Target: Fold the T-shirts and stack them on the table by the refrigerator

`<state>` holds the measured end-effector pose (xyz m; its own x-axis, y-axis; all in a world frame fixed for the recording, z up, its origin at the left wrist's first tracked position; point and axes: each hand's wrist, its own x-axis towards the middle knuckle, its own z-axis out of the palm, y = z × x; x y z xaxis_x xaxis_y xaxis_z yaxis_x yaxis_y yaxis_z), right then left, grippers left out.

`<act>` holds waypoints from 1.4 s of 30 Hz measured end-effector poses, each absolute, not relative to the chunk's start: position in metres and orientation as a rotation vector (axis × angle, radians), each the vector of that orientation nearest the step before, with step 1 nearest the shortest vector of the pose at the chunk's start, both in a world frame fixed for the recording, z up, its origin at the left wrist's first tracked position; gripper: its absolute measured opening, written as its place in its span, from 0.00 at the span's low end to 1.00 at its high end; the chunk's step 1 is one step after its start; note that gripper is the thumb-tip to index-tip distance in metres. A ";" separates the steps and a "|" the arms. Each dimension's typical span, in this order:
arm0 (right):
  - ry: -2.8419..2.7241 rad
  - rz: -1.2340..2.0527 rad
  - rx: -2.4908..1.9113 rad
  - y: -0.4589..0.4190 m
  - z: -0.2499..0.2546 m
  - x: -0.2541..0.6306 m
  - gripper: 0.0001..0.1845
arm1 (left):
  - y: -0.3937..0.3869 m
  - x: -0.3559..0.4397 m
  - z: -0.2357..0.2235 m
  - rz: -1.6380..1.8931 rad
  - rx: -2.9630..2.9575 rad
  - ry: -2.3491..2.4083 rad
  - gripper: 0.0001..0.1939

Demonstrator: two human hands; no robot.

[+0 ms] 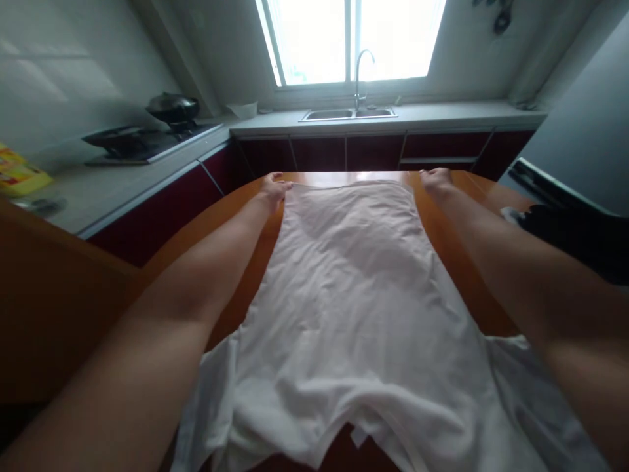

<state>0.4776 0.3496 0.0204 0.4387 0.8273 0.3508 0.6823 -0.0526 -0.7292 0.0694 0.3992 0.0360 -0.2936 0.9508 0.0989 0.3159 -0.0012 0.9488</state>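
A white short-sleeved T-shirt (354, 282) lies spread on the wooden table, its hem at the far side and its neckline with a small tag toward me. Wrinkles run across the body, and the sleeves spread out on both sides. At the far left corner of the hem, my left hand (276, 188) is closed, pinching the fabric. My right hand (437, 179) is beside the far right corner, with its fingers curled together. A small gap shows between that hand and the shirt, and no fabric is visible in its fingers.
The round-ended wooden table (230, 206) is under the shirt. Dark cloth (574, 236) lies at the right. Beyond are a counter with a double sink (348, 115) and a tall faucet (358, 78). A stove (162, 141) bearing a wok (171, 106) stands left, near a yellow package (22, 172).
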 end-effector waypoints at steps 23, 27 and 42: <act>-2.446 -0.098 -1.159 -0.146 0.002 0.372 0.08 | -0.068 0.020 0.018 0.370 3.027 0.751 0.13; -2.437 -0.287 -1.296 -0.137 -0.011 0.372 0.10 | -0.048 0.028 0.009 0.418 3.098 0.912 0.13; -1.944 0.260 -1.289 -0.138 0.008 0.404 0.17 | -0.057 -0.002 0.035 0.832 2.320 1.049 0.12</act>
